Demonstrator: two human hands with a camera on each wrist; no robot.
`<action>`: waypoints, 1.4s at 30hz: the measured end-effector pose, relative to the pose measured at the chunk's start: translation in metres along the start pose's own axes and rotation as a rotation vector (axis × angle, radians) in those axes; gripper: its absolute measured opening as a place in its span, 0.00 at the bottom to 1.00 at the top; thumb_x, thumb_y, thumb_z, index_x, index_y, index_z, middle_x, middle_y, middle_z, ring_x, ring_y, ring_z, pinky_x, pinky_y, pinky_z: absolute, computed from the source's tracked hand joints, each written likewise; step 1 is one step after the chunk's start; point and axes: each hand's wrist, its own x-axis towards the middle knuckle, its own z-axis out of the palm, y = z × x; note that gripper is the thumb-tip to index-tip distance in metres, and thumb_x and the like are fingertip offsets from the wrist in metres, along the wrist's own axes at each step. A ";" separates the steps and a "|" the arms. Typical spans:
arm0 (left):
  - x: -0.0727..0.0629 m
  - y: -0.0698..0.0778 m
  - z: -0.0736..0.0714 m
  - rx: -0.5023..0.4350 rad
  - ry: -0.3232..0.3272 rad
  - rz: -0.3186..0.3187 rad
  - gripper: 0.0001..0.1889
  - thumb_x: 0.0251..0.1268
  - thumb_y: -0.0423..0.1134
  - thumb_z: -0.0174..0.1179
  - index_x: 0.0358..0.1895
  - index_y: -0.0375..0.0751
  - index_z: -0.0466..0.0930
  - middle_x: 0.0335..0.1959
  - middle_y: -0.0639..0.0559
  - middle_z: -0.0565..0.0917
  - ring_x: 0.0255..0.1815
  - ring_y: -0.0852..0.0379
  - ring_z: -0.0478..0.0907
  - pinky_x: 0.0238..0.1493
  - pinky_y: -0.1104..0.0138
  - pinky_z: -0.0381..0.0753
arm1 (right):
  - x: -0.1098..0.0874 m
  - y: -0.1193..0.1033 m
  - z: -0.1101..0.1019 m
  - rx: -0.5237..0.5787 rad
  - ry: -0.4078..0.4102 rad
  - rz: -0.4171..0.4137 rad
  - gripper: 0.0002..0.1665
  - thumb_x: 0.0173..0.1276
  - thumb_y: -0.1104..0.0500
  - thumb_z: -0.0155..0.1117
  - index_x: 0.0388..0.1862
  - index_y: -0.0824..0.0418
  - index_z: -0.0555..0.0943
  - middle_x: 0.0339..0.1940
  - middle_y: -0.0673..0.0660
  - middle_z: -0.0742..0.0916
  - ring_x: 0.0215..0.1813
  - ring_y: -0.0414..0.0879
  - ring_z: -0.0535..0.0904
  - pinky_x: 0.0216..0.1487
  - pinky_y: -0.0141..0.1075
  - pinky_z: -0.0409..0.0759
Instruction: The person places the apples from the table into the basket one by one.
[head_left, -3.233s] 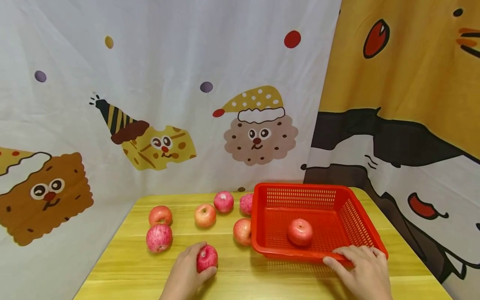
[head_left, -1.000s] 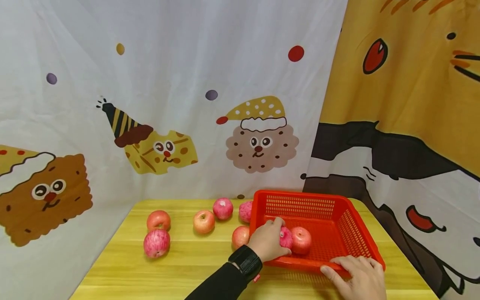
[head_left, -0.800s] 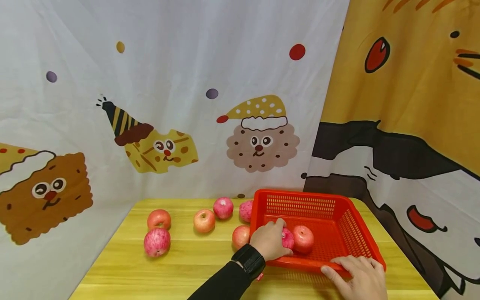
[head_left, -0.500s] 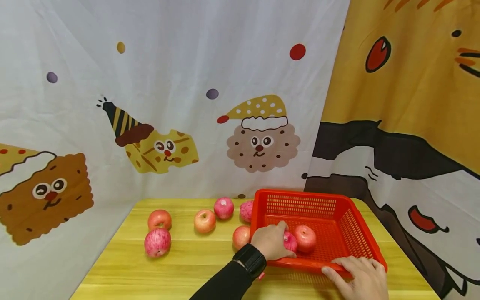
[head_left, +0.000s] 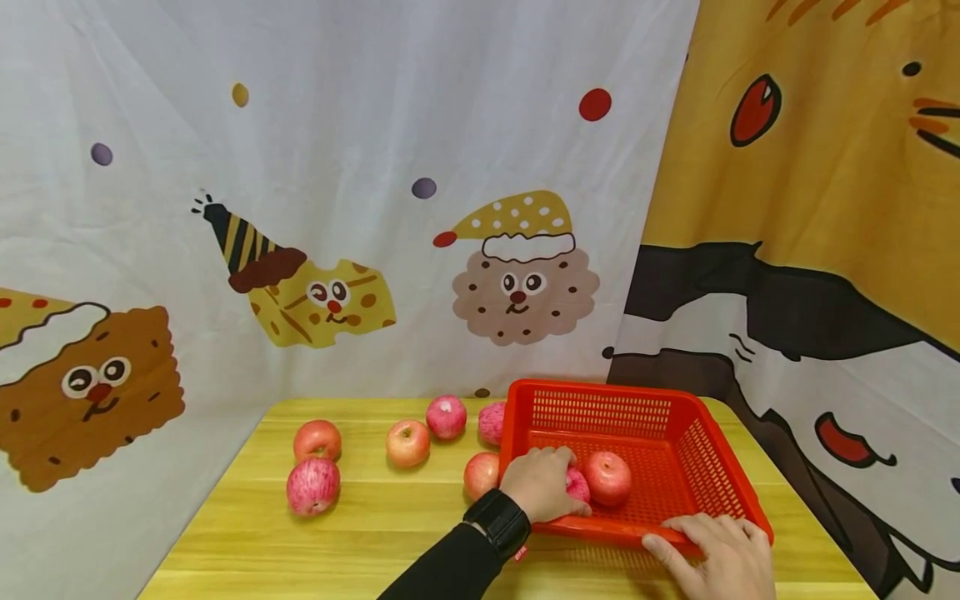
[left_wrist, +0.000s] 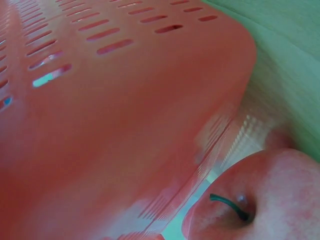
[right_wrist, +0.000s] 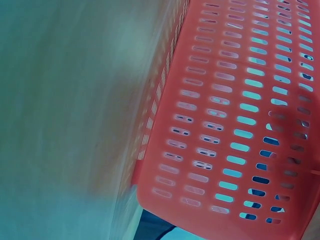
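Note:
Inside the red plastic basket [head_left: 667, 467], my left hand [head_left: 542, 486] has its fingers and thumb around a pink apple [head_left: 577, 485], which it partly hides. Right beside that one sits a lighter red apple [head_left: 608, 478], also in the basket. My right hand [head_left: 716, 552] grips the basket's front rim near its right corner, thumb on the near side. The left wrist view is filled by the basket's wall [left_wrist: 125, 135], with a stemmed apple [left_wrist: 270, 200] close by. The right wrist view holds the slotted wall [right_wrist: 225, 120]. Neither wrist view shows the hands.
On the wooden table [head_left: 360, 550], left of the basket, lie several apples: two at the left [head_left: 313, 486], a yellowish-red apple [head_left: 408, 443], a pink apple [head_left: 446, 417], and two against the basket's left side [head_left: 481, 476]. A printed curtain [head_left: 337, 125] hangs behind.
My left hand has carried the pink apple from the table into the basket. Over the last second it shifts slightly, and the lighter apple moves a little right. The right hand stays on the rim.

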 end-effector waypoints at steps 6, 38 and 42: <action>-0.001 -0.001 0.001 -0.005 0.001 0.006 0.35 0.51 0.70 0.78 0.60 0.59 0.84 0.45 0.62 0.87 0.45 0.57 0.83 0.41 0.66 0.84 | 0.000 0.001 0.001 -0.010 0.004 0.001 0.28 0.59 0.23 0.74 0.35 0.44 0.89 0.38 0.48 0.92 0.46 0.53 0.80 0.57 0.53 0.60; -0.003 -0.001 0.000 -0.014 0.022 0.018 0.34 0.54 0.70 0.76 0.60 0.59 0.84 0.50 0.62 0.88 0.47 0.57 0.82 0.44 0.66 0.84 | 0.001 0.000 0.001 -0.018 0.012 0.000 0.29 0.58 0.23 0.74 0.35 0.46 0.89 0.38 0.50 0.92 0.46 0.53 0.80 0.57 0.52 0.60; -0.003 -0.001 -0.001 -0.022 0.022 0.017 0.34 0.54 0.70 0.77 0.60 0.59 0.84 0.49 0.61 0.88 0.47 0.57 0.81 0.45 0.66 0.84 | 0.001 0.000 0.000 -0.018 0.004 0.002 0.29 0.58 0.24 0.75 0.36 0.46 0.90 0.38 0.51 0.93 0.46 0.54 0.80 0.57 0.53 0.60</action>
